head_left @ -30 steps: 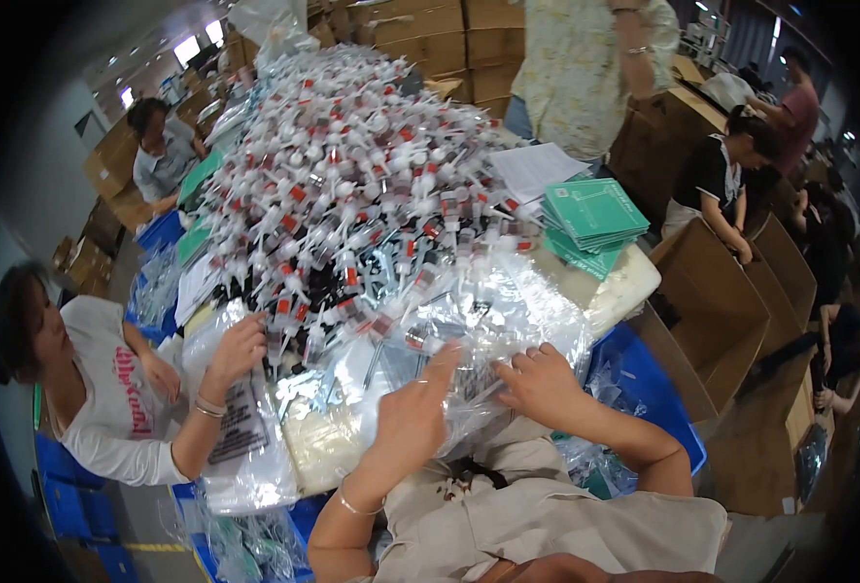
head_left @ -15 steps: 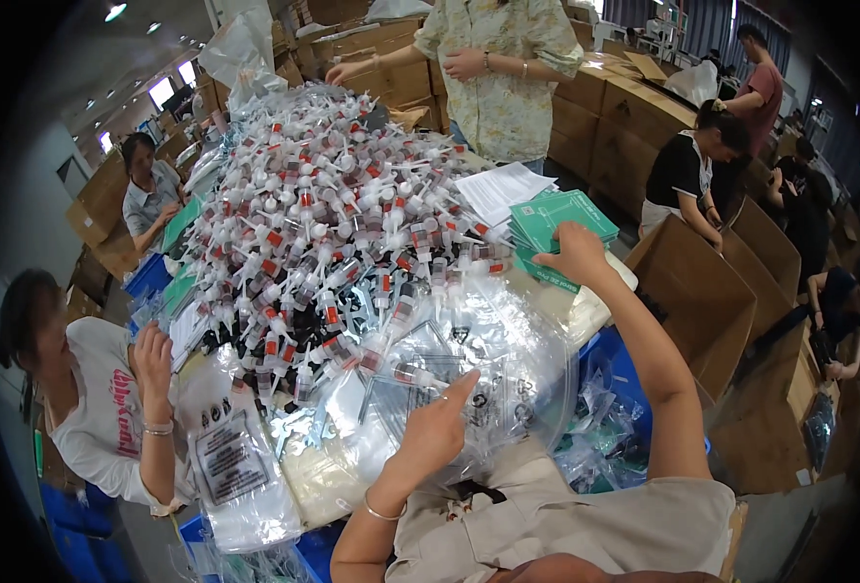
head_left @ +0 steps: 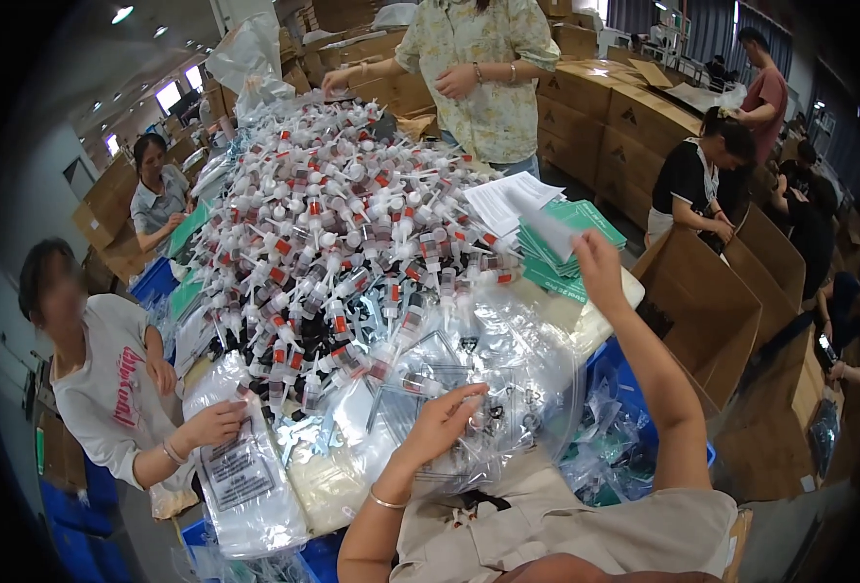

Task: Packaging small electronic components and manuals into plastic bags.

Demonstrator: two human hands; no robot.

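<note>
Pinch: right hand (head_left: pixel 598 268), pale sheet (head_left: pixel 549 233) | changed: raised over green booklets (head_left: pixel 597 218)

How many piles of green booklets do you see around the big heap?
3 in view: the right pile beside the right hand, and two left of the heap, a farther pile and a nearer pile. The heap may hide more.

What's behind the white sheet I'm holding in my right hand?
Behind the white sheet, green booklets and printed papers show around its edges; whatever it directly covers is hidden.
</note>
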